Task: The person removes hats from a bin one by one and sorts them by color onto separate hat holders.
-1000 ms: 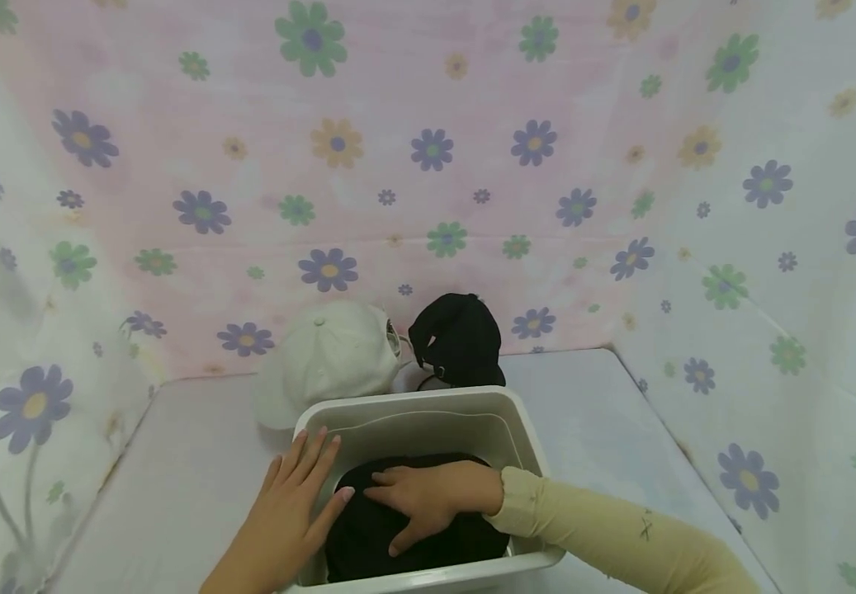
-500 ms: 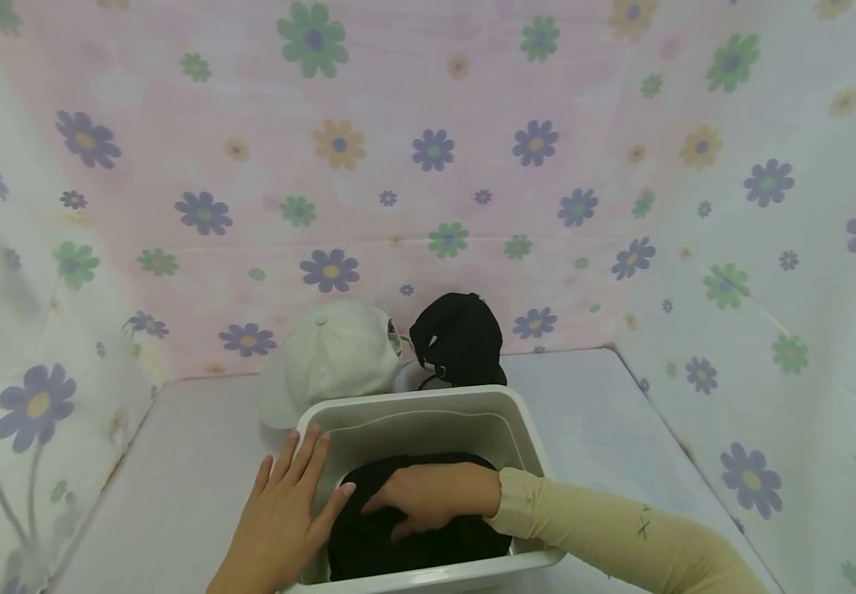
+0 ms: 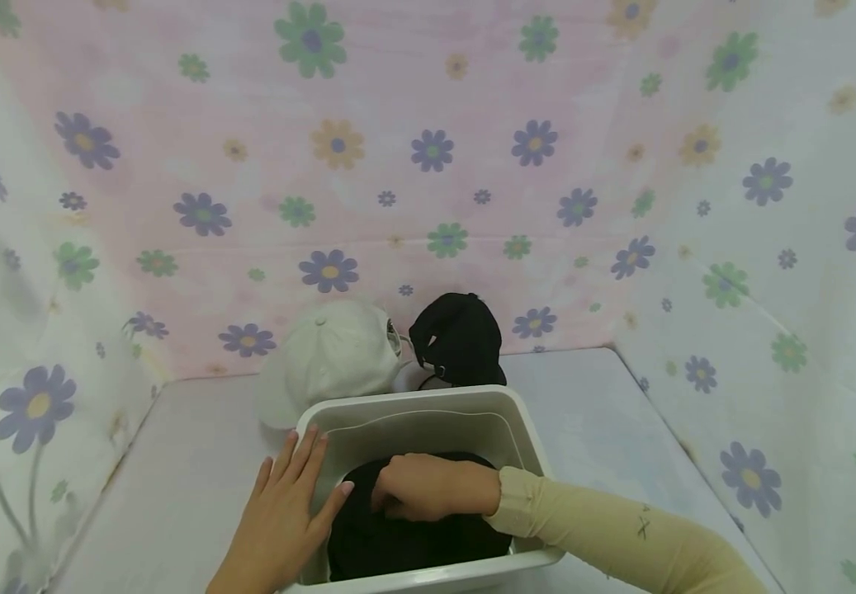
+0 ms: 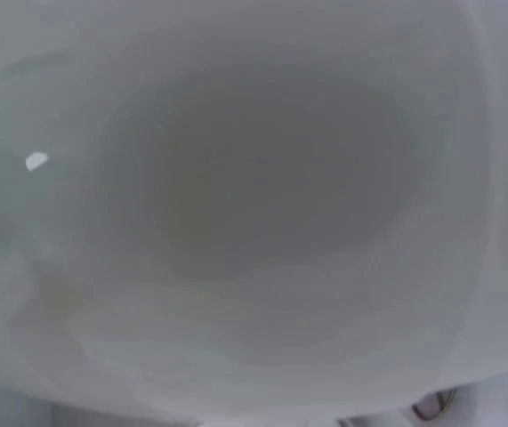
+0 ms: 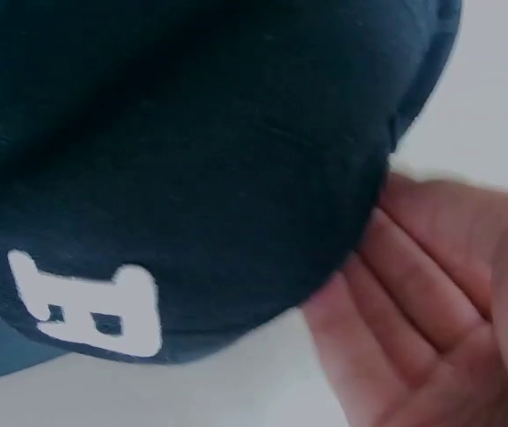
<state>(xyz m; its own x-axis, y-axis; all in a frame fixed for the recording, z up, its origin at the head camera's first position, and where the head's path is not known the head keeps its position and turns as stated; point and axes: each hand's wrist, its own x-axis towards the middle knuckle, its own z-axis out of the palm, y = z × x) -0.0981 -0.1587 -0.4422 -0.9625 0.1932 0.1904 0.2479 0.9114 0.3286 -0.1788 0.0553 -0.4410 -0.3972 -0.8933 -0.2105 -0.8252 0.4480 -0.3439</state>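
We see the right hand [image 3: 435,487] gripping the black cloth cap [image 3: 398,546] inside the white rectangular plastic bin [image 3: 428,429], fingers curled, earlier spread; the left hand [image 3: 282,499] lies straight-fingered on its rim; only the right-wrist view shows the cap's white emblem [image 5: 86,296], brim toward lower left; the cap's long axis runs crosswise.

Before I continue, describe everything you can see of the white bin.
The white bin looks plastic: a rounded rectangle with an open top, a rim and a thin line curving along its inner wall. It stands upright on the pale surface, in front of two caps. The left hand rests across its left rim; inside are a dark cap and the right hand. Its underside is hidden.
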